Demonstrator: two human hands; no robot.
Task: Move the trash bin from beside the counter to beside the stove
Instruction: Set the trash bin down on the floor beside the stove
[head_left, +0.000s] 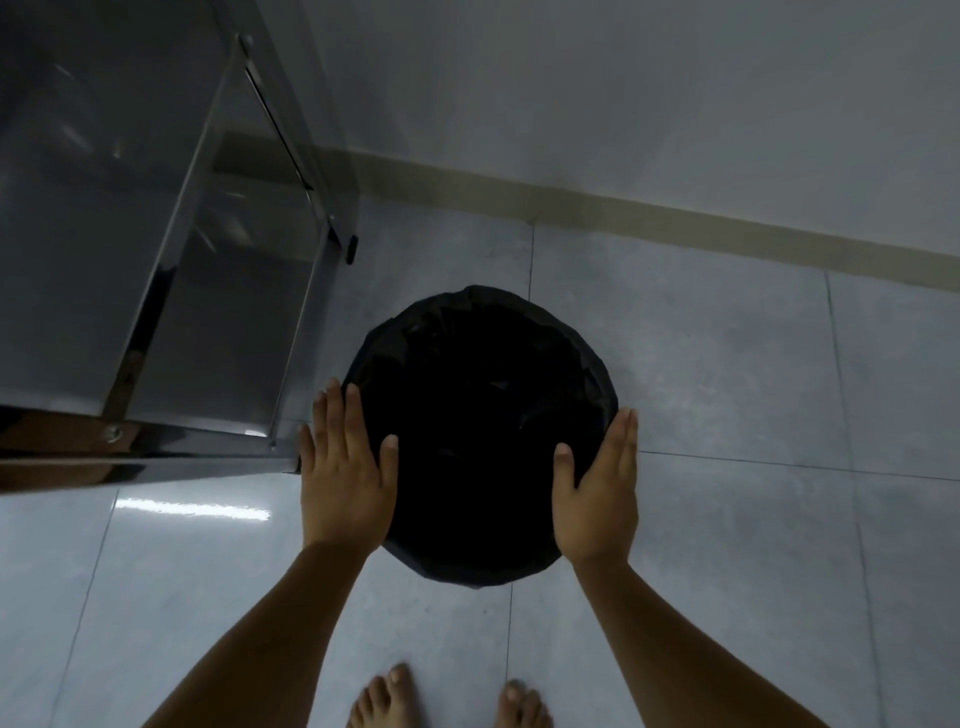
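Note:
A round trash bin (480, 431) lined with a black bag stands on the tiled floor, seen from straight above. My left hand (343, 467) lies against its left rim, fingers straight down the outside and thumb over the edge. My right hand (597, 488) presses the right rim the same way, thumb inside the opening. Both hands clasp the bin between them. The bin's inside is too dark to see.
A shiny steel counter (156, 260) with a metal leg (340, 234) stands just left of the bin. A grey wall with a beige skirting strip (623, 213) runs behind. My bare feet (447, 701) are on the floor tiles (727, 519) below.

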